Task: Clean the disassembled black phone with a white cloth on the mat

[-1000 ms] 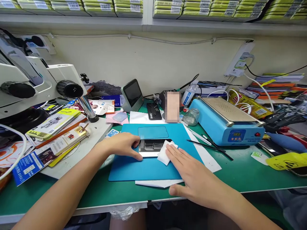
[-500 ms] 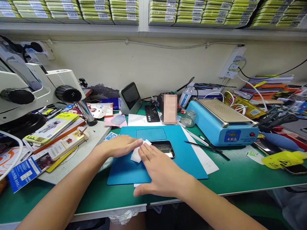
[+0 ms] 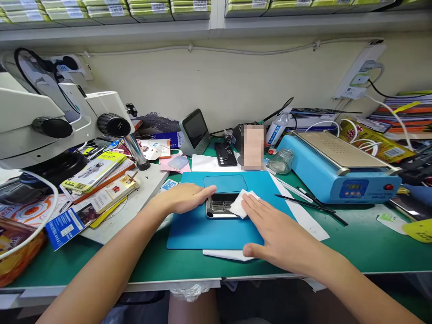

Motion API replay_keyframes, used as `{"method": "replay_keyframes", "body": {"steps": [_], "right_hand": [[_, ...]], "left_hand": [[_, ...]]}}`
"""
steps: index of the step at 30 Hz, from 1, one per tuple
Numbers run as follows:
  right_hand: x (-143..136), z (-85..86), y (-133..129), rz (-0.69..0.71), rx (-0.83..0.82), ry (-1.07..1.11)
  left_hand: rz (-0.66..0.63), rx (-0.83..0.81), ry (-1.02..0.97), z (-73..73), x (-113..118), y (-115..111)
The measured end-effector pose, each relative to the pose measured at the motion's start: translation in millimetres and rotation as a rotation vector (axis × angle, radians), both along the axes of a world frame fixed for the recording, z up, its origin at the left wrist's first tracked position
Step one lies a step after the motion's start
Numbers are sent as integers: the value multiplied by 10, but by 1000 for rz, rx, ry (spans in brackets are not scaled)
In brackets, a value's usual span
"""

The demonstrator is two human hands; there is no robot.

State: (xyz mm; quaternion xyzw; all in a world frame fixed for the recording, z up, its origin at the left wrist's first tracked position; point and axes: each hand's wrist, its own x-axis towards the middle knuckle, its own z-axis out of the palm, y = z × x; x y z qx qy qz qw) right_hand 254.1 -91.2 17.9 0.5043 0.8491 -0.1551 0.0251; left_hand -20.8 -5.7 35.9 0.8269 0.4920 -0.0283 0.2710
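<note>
On a blue mat (image 3: 189, 236) lies a phone (image 3: 221, 208) with a silver frame and a glossy dark face that mirrors light stripes. My left hand (image 3: 184, 198) is at its left end, thumb stretched along the upper left corner; the other fingers are mostly hidden. With its fingertips my right hand (image 3: 273, 225) presses a folded white wipe (image 3: 239, 206) onto the right end of the phone, covering that end. Just beyond the phone a thin, clear rounded sheet with a dark outline (image 3: 225, 182) lies flat on the mat.
Black tweezers (image 3: 303, 202) lie right of the mat, before a blue heating plate machine (image 3: 344, 173). A glass jar (image 3: 281, 161), a black phone back (image 3: 226, 154) and a small display (image 3: 195, 132) stand or lie behind. A microscope (image 3: 84, 112) and stacked boxes (image 3: 97, 171) fill the left.
My right hand has slid the wipe rightwards across the phone, from its left end to its right end. The left thumb now lies at the phone's corner. The whole view has shifted.
</note>
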Motion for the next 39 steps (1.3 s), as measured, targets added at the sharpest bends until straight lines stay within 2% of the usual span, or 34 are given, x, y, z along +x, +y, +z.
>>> {"method": "replay_keyframes", "body": {"steps": [3,6,9,13,17,20,22,24,28,31,34,39], "right_hand": [[-298,55,117,44,-24,62],[-579,55,155,148,-37,156],[-682,12,90,232,-14,232],[-455,-26,-80,231,-12,208],[-26,-48,-182,118,24,88],[151,-52,-142,47,52,43],[108,-37,-72,23,48,22],[-59,-15,10,19,58,33],[-518,-9,117,135,27,126],[-696,-42,73,215,58,224],[-599,-63,-57,232,52,240],[-82,-100,-186,129,100,143]], "left_hand": [[-6,-10,-14,4,3,3],[-15,-8,-16,-4,-3,12],[-18,11,-5,-13,-7,17],[-35,9,-14,-14,-9,18],[-18,19,-9,-21,-10,21],[-7,18,1,-17,-5,15],[-8,23,6,-2,4,2],[-4,25,6,14,13,-14],[-7,13,0,13,17,-22],[-30,23,7,-15,8,-5],[-26,22,1,-29,2,6],[-8,36,5,-39,-3,18]]}}
